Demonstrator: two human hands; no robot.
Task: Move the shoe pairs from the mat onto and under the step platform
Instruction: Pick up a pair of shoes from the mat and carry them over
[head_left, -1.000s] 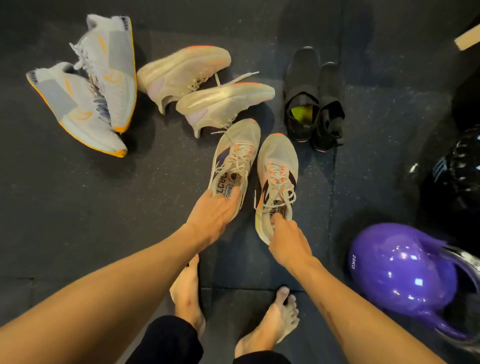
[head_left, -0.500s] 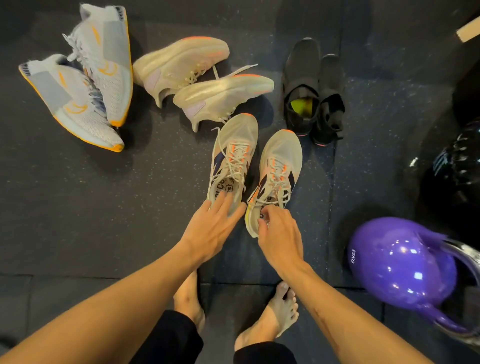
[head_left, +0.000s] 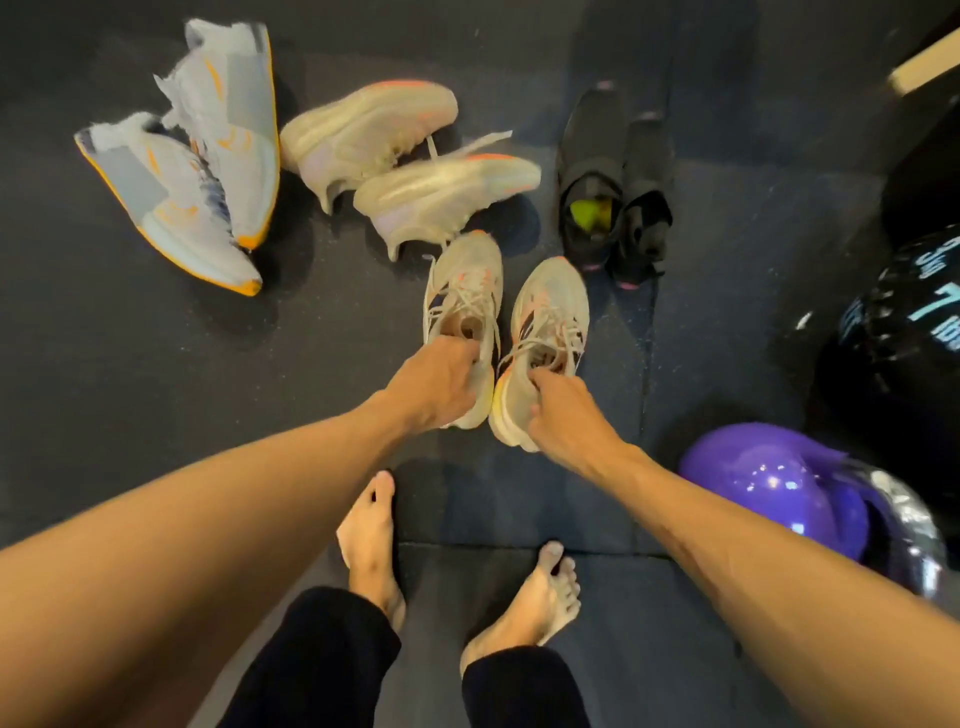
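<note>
At the centre of the frame, the left hand (head_left: 436, 382) curls its fingers into the heel opening of one beige mesh running shoe (head_left: 464, 291), and the right hand (head_left: 563, 415) grips the collar of the matching shoe (head_left: 550, 317) just beside it, fingers hooked inside. Both shoes have pale laces, orange and dark side accents and thick foam soles; their toes point toward the top of the frame, and whether they touch the floor is unclear.

The black slip-on pair (head_left: 615, 192), right of upper centre, stands side by side on the dark speckled rubber mat (head_left: 156, 374); something yellow-green shows inside the left shoe's opening, too blurred to name.

Just above the held shoes, a cream pair with orange-edged soles (head_left: 410, 161) lies on its sides, smooth and rounded, one loose lace trailing. In the upper left, a grey-white pair with orange trim (head_left: 202, 171) lies overlapping, flat grey panels across the uppers.

At the lower right sits a glossy purple kettlebell (head_left: 769, 488), rounded and reflective, with a black ball bearing pale lettering (head_left: 909, 353) above it. Bare feet (head_left: 371, 540) stand on the mat at the bottom centre.
</note>
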